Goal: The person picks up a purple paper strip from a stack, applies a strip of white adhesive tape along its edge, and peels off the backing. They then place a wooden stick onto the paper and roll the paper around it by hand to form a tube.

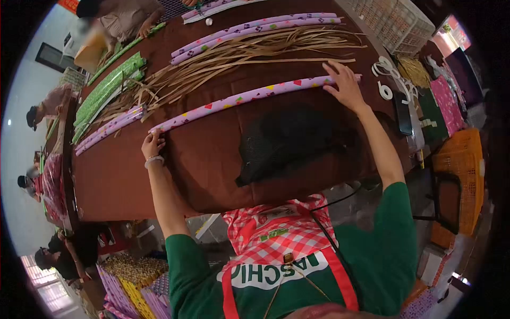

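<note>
A long lilac paper roll point(234, 101) with red, yellow and green shapes lies across the brown-covered table point(207, 159) in front of me. At its left end, my left hand point(153, 144) has its fingers closed on the tip. My right hand point(344, 87) rests over the right end, fingers and thumb spread to either side of the roll; a short piece of it shows beyond the palm. A dark piece of cloth point(287, 138) lies between my arms, nearer my body. Behind the roll spreads a loose bundle of flat brown strips point(212, 69).
More lilac rolls point(255, 33) lie past the strips. At the left are green rolls point(106, 90) and shorter lilac rolls point(109, 130). White tape rings point(384, 90) and a phone point(402, 114) sit at the right edge. Other people work at the far side and left.
</note>
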Tool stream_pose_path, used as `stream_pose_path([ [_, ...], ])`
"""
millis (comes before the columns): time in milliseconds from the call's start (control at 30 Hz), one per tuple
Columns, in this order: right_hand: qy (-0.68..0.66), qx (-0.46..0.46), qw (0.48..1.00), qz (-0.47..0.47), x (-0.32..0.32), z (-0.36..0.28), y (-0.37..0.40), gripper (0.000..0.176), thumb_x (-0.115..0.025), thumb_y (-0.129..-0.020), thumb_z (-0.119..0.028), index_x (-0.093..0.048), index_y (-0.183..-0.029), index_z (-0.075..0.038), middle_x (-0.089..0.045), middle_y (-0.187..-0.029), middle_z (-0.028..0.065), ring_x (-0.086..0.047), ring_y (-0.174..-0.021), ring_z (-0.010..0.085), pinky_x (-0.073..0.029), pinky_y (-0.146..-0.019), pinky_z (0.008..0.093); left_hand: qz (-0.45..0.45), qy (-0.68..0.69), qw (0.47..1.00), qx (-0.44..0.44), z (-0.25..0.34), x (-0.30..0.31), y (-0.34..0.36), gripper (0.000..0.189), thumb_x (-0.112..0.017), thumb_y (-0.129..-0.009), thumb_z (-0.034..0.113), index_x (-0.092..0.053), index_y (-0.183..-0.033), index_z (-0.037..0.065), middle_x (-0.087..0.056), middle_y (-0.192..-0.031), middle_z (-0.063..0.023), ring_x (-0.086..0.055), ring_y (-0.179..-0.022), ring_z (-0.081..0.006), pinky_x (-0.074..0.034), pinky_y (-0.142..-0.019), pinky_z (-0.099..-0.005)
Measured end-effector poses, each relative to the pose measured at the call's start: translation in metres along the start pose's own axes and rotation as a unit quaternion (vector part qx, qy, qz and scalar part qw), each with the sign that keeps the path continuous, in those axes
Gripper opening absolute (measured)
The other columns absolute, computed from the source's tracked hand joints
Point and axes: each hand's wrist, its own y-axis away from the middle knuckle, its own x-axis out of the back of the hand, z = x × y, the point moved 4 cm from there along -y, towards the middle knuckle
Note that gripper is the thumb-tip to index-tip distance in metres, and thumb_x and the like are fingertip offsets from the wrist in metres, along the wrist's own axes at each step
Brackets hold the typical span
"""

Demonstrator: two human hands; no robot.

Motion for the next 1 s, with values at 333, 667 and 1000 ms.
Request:
stream_pose_path([
  [333,-0.119,0.110,0.976,-0.147,-0.008,-0.034,-0.027,0.032,-0.068,-0.073,-0.015,-0.058,-0.103,-0.008,-0.057,-0.097,0.0090,-0.055,-0.086,0.0285,-0.041,-0.075,0.0359,0.152,0.250,0.946,-0.139,-0.032,0.107,-0.028,0.027,-0.059,-0.084,0.010,-0.053,-0.107,-0.004,-0.059,-0.090,-0.0100,-0.060,-0.075,-0.0145,-0.052,-0.066,-0.0270],
  [667,-0.102,0.269,0.958,-0.011,-0.121,-0.287,-0.178,0.027,-0.067,-0.073,-0.029,-0.055,-0.086,-0.009,-0.056,-0.075,0.0085,-0.054,-0.064,0.0296,-0.041,-0.063,0.0383,0.060,-0.526,0.842,-0.109,-0.044,0.124,0.068,0.064,-0.039,-0.087,0.053,-0.027,-0.138,0.016,-0.015,-0.145,-0.0151,-0.013,-0.135,-0.0294,-0.013,-0.107,-0.0468],
  [1000,-0.060,0.150,0.987,-0.010,-0.177,-0.453,-0.241,0.038,-0.063,-0.076,-0.036,-0.050,-0.094,-0.005,-0.060,-0.087,0.0124,-0.058,-0.079,0.0310,-0.040,-0.070,0.0432,0.001,-0.508,0.859,-0.062,-0.043,0.123,0.065,0.069,-0.035,-0.087,0.055,-0.017,-0.141,0.016,-0.006,-0.147,-0.0149,0.000,-0.136,-0.0286,-0.005,-0.108,-0.0452],
])
